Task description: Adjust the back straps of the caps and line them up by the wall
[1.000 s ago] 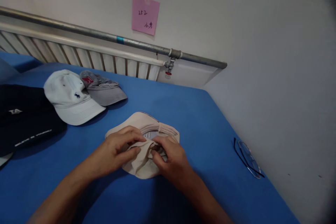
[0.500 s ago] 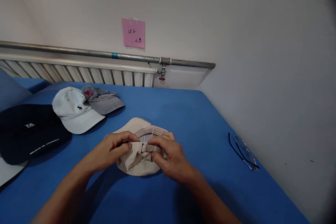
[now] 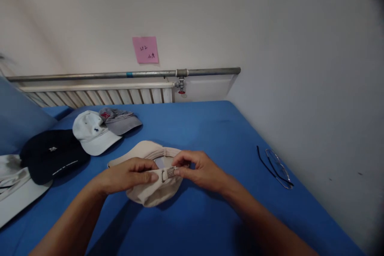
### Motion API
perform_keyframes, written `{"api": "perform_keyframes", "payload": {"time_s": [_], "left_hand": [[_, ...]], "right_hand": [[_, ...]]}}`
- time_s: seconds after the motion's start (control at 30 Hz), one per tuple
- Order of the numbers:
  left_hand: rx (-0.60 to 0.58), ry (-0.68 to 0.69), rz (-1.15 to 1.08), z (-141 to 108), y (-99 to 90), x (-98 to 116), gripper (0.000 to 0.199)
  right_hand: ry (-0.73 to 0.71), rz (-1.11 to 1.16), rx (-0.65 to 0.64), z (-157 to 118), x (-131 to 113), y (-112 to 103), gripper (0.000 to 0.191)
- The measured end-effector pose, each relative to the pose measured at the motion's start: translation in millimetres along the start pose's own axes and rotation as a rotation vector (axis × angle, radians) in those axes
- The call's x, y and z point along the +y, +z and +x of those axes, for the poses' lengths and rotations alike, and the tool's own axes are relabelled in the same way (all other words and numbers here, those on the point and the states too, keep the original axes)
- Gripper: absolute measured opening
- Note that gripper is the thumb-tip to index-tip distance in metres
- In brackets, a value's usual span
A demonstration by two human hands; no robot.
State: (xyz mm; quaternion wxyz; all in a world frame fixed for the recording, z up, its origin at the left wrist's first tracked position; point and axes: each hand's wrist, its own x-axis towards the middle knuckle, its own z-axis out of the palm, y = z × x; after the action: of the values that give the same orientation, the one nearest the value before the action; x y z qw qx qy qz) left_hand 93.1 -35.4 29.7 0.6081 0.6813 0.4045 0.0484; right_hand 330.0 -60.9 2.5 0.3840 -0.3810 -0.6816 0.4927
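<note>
A beige baseball cap [image 3: 156, 195] is between my hands over the blue sheet, its brim pointing away to the upper left and its back strap turned toward me. My left hand [image 3: 132, 175] pinches the cap's rear edge just left of the metal buckle [image 3: 163, 176], thumb outside and fingers inside. My right hand [image 3: 199, 170] grips the adjusting strap [image 3: 171, 172] between thumb and fingers, to the right of the buckle. The fingertips inside the cap are partly hidden.
On the left of the blue sheet [image 3: 204, 128] lie a grey cap [image 3: 123, 122], a pale cap [image 3: 96, 136], a black cap [image 3: 57, 156] and a white cap [image 3: 21, 192]. Eyeglasses [image 3: 277, 170] rest near the right wall. Behind runs a pipe [image 3: 105, 75] above a radiator [image 3: 120, 96].
The view has swung a little leftward and up. My right hand has shifted its grip along the strap, and the cap has turned slightly, its brim further left.
</note>
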Motion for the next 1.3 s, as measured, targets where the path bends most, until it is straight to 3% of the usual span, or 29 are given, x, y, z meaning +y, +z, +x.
{"api": "perform_keyframes", "payload": {"time_s": [0.23,0.37,0.5,0.63,0.77,0.9,1.07,1.3], "left_hand": [[-0.005,-0.054,-0.192,17,15.4,29,0.024],[0.01,-0.049,-0.278,30,35.5,51,0.022],[-0.015,-0.051,-0.409,43,57.2,64,0.021],[0.009,-0.129,-0.573,51,72.2,62,0.032],[0.001,-0.13,-0.654,52,79.8,59,0.036],[0.011,-0.133,-0.561,47,85.6,68,0.029],[-0.06,-0.191,-0.299,42,88.9,90,0.024],[-0.043,-0.147,-0.057,43,89.1,125,0.02]], "right_hand": [[0.014,0.037,-0.003,-23,3,-21,0.013],[0.111,0.199,-0.063,-35,4,-36,0.033],[0.162,0.297,-0.143,-48,2,-48,0.037],[0.115,0.179,-0.084,-62,-3,-57,0.035],[0.009,-0.022,-0.108,-71,-6,-62,0.038],[-0.014,-0.076,-0.105,-75,-4,-66,0.038],[-0.025,-0.03,-0.023,-82,0,-79,0.03],[-0.122,0.454,0.013,-94,5,-107,0.018]]}}
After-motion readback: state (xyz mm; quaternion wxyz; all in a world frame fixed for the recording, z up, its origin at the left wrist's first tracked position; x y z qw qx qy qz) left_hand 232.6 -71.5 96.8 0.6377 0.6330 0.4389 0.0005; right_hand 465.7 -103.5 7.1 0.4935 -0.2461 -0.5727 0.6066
